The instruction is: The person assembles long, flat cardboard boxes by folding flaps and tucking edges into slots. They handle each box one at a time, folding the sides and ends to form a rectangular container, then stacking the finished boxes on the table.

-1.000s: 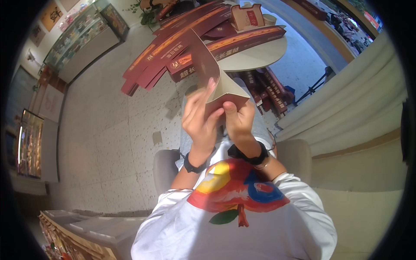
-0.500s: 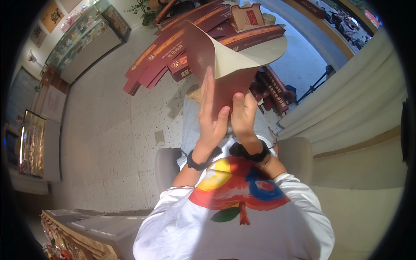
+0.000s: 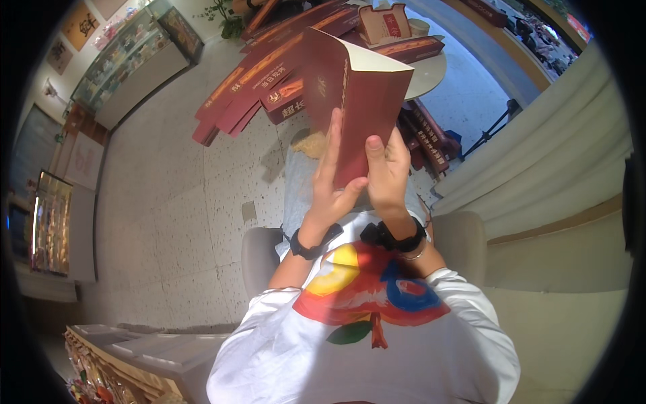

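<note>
A dark red cardboard box (image 3: 377,101), white on its inside, stands upright and folded along a corner edge in front of me. My left hand (image 3: 328,185) presses against its left side with long straight fingers, the thumb pointing across its lower end. On the right panel, my right hand (image 3: 389,175) grips the lower part with its thumb on the near face; its other fingers are partly hidden behind the card. The box's upper end gapes slightly and shows the white inside. Both wrists wear black straps.
Several flat dark red boxes (image 3: 252,81) are heaped on a round white table (image 3: 431,75), with an open tan carton (image 3: 385,27) and a cup (image 3: 418,28) behind. More red boxes (image 3: 427,138) lie lower right. A grey chair (image 3: 261,259) holds me; a curtain (image 3: 538,141) hangs right.
The flared white flap at the top has come inward, and the box now looks narrower and squarer. Both hands have shifted slightly right with it.
</note>
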Available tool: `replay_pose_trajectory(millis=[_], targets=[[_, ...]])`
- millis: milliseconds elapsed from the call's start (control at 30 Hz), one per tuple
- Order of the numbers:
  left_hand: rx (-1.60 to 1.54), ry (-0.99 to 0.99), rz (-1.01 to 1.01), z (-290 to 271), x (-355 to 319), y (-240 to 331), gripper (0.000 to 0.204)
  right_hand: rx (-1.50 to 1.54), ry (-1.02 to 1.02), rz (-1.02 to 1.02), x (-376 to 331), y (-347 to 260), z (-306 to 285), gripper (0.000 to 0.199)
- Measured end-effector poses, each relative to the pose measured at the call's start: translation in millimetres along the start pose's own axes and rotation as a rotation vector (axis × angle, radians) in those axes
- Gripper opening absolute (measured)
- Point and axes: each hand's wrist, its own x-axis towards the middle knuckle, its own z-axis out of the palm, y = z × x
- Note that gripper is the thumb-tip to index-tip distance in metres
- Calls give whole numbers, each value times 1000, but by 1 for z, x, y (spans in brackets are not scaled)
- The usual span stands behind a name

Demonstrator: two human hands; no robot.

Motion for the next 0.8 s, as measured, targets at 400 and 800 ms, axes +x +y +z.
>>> replay_pose_trajectory(millis=[400,800], targets=[[-282,104,-34,-16,-4,3,99,-434,-274,-473,11,5,-11,68],[-781,625,-225,-19,-7,6,49,-641,-86,-259,-8,-5,-19,69]])
